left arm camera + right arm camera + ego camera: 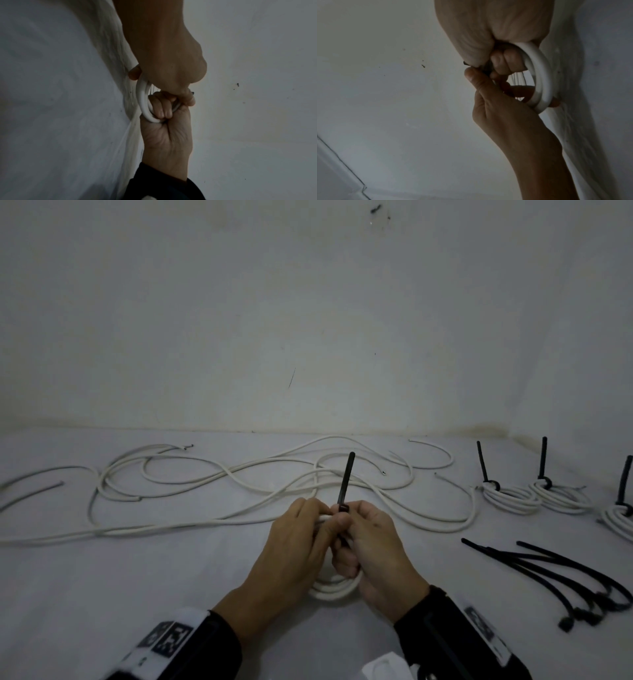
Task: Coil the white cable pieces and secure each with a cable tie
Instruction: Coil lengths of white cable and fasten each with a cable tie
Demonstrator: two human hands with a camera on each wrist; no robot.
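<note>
Just above the table (137,577), both hands grip 1 white coil (334,589), left hand (296,542) clamping the loops, right hand (371,537) pinching the cable tie (346,479), whose tail points up and away, nearer the right.

Both forearms reach forward in dark sleeves and meet at the middle. The left hand (297,537) and right hand (368,542) touch at the thumbs, fingers curled in tight, knuckles up, wrists raised.
</note>
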